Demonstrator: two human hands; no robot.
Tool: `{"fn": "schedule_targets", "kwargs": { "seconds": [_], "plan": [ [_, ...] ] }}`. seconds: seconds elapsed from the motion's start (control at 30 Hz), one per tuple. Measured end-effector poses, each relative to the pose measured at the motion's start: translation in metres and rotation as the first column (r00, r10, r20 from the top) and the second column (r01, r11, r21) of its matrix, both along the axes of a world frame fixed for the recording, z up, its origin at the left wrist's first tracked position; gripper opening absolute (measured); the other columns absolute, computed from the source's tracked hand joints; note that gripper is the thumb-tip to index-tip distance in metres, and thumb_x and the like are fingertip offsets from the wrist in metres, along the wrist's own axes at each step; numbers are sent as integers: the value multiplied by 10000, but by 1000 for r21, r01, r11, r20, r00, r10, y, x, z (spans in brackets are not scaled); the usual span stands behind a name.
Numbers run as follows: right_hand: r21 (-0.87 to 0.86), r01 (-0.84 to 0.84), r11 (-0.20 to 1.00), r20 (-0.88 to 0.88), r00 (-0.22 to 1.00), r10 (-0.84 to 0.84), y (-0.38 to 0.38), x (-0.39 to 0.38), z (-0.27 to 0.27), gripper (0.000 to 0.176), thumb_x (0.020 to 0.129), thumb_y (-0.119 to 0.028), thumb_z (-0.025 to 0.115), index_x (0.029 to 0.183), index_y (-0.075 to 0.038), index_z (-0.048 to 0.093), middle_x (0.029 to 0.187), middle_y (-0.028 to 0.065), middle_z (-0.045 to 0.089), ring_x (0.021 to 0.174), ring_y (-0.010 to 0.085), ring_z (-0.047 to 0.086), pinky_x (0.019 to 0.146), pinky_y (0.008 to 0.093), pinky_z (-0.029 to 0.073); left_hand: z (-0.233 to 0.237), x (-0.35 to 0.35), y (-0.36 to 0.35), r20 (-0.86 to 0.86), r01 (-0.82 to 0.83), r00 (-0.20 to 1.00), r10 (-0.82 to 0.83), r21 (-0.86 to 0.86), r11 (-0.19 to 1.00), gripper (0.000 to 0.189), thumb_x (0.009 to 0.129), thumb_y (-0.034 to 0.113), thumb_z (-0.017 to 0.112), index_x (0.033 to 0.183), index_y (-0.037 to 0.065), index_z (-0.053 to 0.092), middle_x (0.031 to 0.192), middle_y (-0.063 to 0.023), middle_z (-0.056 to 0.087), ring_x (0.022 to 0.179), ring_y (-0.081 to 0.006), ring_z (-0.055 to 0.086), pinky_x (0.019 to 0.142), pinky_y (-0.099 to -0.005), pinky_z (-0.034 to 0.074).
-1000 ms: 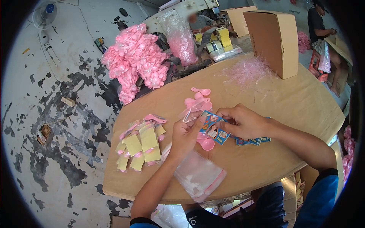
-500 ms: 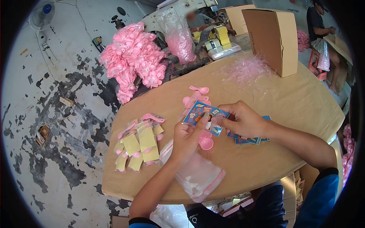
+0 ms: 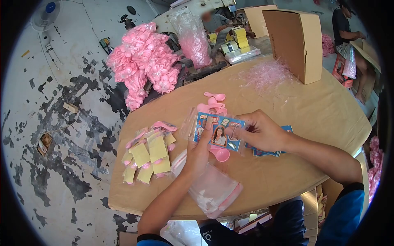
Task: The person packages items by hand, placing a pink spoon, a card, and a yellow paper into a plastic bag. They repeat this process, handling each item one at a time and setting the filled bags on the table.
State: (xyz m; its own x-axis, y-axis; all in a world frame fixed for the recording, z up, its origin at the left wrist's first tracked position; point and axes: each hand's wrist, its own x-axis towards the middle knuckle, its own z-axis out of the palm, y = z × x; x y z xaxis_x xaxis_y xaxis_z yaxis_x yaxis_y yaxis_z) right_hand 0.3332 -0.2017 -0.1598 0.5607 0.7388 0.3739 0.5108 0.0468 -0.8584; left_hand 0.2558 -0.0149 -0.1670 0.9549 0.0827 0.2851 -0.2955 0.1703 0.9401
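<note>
A blue printed card (image 3: 220, 137) with a picture of a person is held between my two hands over the table. Clear plastic of a small bag (image 3: 188, 125) shows around its left side and edges, so the card appears to lie inside it. My left hand (image 3: 198, 156) pinches the left part, thumb on the front. At the right end, my right hand (image 3: 264, 132) grips card and plastic. Pink measuring spoons (image 3: 222, 155) lie beneath and behind the card. Flat clear bags (image 3: 215, 190) rest below my left hand. More blue cards (image 3: 267, 153) lie under my right hand.
Packets with yellow cards and pink spoons (image 3: 152, 153) are piled at the table's left. An upright cardboard box (image 3: 293, 47) and shredded plastic (image 3: 269, 76) stand at the back. Beyond the edge hang bundled pink spoons (image 3: 143, 57). Another person (image 3: 344, 30) sits far right.
The card has tilted and moved slightly left and down, and clear bag plastic now shows around it. My left thumb has shifted left across its front.
</note>
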Motion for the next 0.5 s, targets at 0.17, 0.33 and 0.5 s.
{"fn": "schedule_targets", "kwargs": {
  "seconds": [0.17, 0.33, 0.5],
  "plan": [
    [176, -60, 983, 4, 998, 61, 6, -2, -3, 242, 954, -176, 618, 1112, 3, 658, 794, -7, 663, 673, 23, 547, 579, 226, 480, 4, -5, -5, 27, 25, 999, -25, 35, 999, 350, 1003, 254, 504, 1274, 33, 480, 1241, -112, 577, 1117, -187, 586, 916, -355, 509],
    [9, -62, 998, -177, 982, 62, 3, -6, 6, 258, 946, -188, 634, 1129, -8, 655, 837, -6, 669, 749, 35, 563, 647, 250, 511, 10, -6, -5, 100, 176, 978, -182, 64, 982, 340, 980, 191, 538, 1259, -2, 503, 1284, -135, 556, 1123, -189, 587, 933, -330, 507],
    [-58, -116, 992, -211, 972, 102, -2, -6, 9, 272, 944, -202, 633, 1146, -20, 648, 788, 4, 654, 655, 45, 563, 577, 248, 506, 12, -6, -4, 46, 171, 984, -172, 22, 985, 349, 963, 175, 560, 1257, -5, 502, 1261, -135, 575, 1118, -197, 590, 912, -340, 519]
  ]
}}
